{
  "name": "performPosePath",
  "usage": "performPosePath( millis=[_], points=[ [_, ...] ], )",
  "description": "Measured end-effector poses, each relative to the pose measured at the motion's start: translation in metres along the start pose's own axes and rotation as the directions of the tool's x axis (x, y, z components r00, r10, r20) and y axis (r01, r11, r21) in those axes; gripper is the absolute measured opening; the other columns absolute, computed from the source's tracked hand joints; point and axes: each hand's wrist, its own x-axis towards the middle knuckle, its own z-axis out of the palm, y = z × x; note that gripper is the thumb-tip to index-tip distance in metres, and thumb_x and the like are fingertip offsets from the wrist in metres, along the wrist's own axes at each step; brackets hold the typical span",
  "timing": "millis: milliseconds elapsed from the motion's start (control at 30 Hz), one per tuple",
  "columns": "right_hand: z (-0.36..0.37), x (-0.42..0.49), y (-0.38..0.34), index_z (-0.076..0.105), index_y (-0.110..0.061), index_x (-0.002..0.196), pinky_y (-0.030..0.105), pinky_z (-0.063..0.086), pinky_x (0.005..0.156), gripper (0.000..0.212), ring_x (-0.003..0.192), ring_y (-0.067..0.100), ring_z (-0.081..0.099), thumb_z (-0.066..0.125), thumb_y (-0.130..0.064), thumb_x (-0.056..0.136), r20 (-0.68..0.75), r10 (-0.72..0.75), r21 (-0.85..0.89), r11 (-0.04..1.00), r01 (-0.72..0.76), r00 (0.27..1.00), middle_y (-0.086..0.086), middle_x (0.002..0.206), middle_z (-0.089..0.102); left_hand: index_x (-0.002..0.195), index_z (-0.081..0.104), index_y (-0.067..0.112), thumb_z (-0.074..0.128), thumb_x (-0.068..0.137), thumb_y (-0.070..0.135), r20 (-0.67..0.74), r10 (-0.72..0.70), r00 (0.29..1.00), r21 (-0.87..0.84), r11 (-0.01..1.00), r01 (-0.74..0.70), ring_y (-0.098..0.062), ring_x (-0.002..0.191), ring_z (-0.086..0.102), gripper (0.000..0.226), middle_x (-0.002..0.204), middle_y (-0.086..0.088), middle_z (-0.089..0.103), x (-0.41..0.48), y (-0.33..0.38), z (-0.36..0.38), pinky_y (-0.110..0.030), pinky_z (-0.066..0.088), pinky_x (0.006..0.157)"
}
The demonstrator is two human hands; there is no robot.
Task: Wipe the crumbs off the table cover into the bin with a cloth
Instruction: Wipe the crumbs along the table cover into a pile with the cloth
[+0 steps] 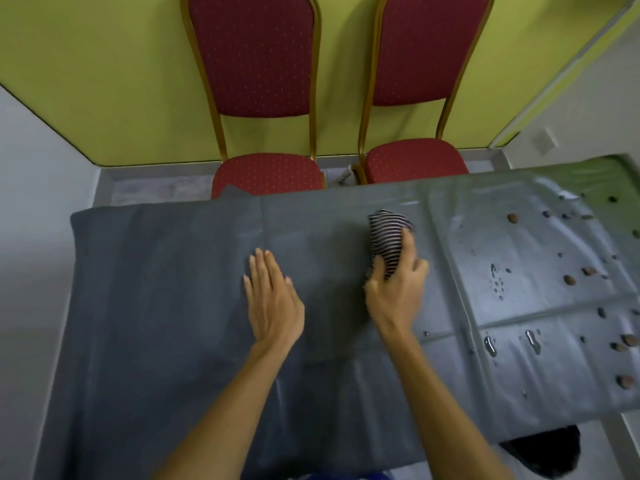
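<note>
1. Crumbs (569, 280), small brown bits, lie scattered over the right part of a grey table cover (156, 306), well apart from both hands.
2. Beads and streaks of water (490, 345) sit among the crumbs on the same shiny right part of the cover.
3. The cover is spread across the whole table, with fold creases dividing it into panels; its left part looks dull and bare.
4. A cloth (385, 237) with thin dark and pale stripes rests bunched on the cover near the far edge, just left of the nearest crease.
5. The right hand (398, 289) grips the cloth from the near side, fingers and thumb curled round it, with the striped fabric poking out beyond the fingertips. The hand is slightly blurred.
6. The left hand (273, 299) lies palm down on the cover to the left of the cloth, fingers straight and close together, holding nothing.
7. A dark, round bin (547, 452) shows at the bottom right, below the near edge of the cover and partly hidden by it.
8. Beyond the table stand 2 chairs (252, 64) side by side, with red dotted padding and gold metal frames, against a yellow-green wall (86, 64).
9. Grey floor (156, 183) shows between the wall and the table.
</note>
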Motion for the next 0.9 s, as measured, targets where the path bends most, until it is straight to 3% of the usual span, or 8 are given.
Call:
performPosePath(
  millis=[133,233,367,467,567,667,767,900],
  points=[
    [0.052,-0.020,-0.056,0.033,-0.034,0.151,0.039,0.052,0.073,0.064,0.092,0.026,0.055,0.057,-0.025,0.093,0.236,-0.296,0.017,0.954,0.300,0.926,0.008,0.115,0.047,0.155,0.002,0.003,0.016,0.099,0.038,0.038,0.034,0.999,0.017,0.999,-0.035,-0.024,0.152,-0.005,0.068,0.164,-0.012,-0.002,0.018,0.010,0.000,-0.042,-0.004,0.123],
    [0.064,-0.007,-0.058,0.036,-0.033,0.149,0.045,0.054,0.069,0.062,0.090,0.028,0.053,0.057,-0.024,0.091,0.370,-0.389,0.004,0.909,0.417,0.844,0.010,0.109,0.049,0.156,0.007,0.005,0.012,0.100,0.037,0.016,0.070,0.997,0.072,0.995,-0.071,-0.022,0.152,0.000,0.064,0.164,-0.011,0.005,0.020,-0.008,0.003,-0.044,0.003,0.124],
    [0.043,0.038,-0.015,0.037,-0.036,0.148,0.042,0.055,0.070,0.063,0.088,0.033,0.055,0.060,-0.025,0.091,0.324,-0.305,-0.105,0.929,0.355,0.895,0.011,0.108,0.049,0.153,0.020,0.001,0.017,0.102,0.031,-0.048,0.096,0.994,0.116,0.989,-0.090,-0.024,0.152,0.010,0.059,0.163,-0.012,0.014,0.018,-0.012,0.011,-0.043,0.011,0.123],
    [0.017,0.080,0.009,0.035,-0.037,0.148,0.037,0.050,0.075,0.061,0.094,0.033,0.057,0.059,-0.026,0.094,0.186,-0.066,-0.151,0.984,0.095,0.980,0.009,0.112,0.046,0.153,0.019,0.000,0.023,0.103,0.024,-0.040,0.066,0.997,0.089,0.994,-0.062,-0.024,0.152,0.006,0.055,0.164,-0.011,0.012,0.021,-0.008,0.011,-0.044,0.008,0.124],
    [0.011,0.090,0.002,0.033,-0.035,0.149,0.040,0.049,0.083,0.063,0.094,0.028,0.054,0.060,-0.024,0.094,0.071,0.130,-0.088,0.988,-0.124,0.989,0.006,0.111,0.041,0.151,0.025,-0.001,0.027,0.103,0.015,-0.070,0.046,0.996,0.005,0.999,-0.046,-0.024,0.152,0.008,0.051,0.162,-0.012,0.018,0.030,0.007,0.009,-0.044,0.006,0.124],
    [0.037,0.066,-0.035,0.032,-0.035,0.150,0.032,0.047,0.076,0.065,0.084,0.016,0.046,0.061,-0.024,0.093,0.099,-0.017,-0.027,0.999,0.020,0.995,-0.001,0.107,0.037,0.150,0.028,-0.002,0.019,0.100,0.020,-0.071,0.120,0.990,0.008,0.993,-0.120,-0.024,0.151,0.012,0.055,0.161,-0.013,0.021,0.039,0.025,0.018,-0.045,0.010,0.123],
    [0.076,0.049,-0.070,0.032,-0.040,0.149,0.034,0.051,0.073,0.065,0.089,0.019,0.052,0.061,-0.026,0.093,0.263,-0.181,0.001,0.982,0.187,0.948,0.001,0.111,0.043,0.154,0.019,0.001,0.022,0.098,0.029,-0.025,0.155,0.988,0.171,0.974,-0.149,-0.027,0.152,0.008,0.062,0.163,-0.015,0.014,0.037,0.023,0.024,-0.049,0.014,0.122],
    [0.087,0.068,-0.067,0.033,-0.040,0.148,0.039,0.052,0.071,0.064,0.094,0.026,0.054,0.061,-0.026,0.092,0.356,-0.206,-0.062,0.968,0.243,0.912,0.006,0.111,0.045,0.153,0.023,0.002,0.022,0.100,0.027,-0.061,0.139,0.988,0.167,0.978,-0.127,-0.025,0.152,0.011,0.058,0.162,-0.014,0.018,0.037,0.023,0.025,-0.049,0.017,0.121]
  ],
)
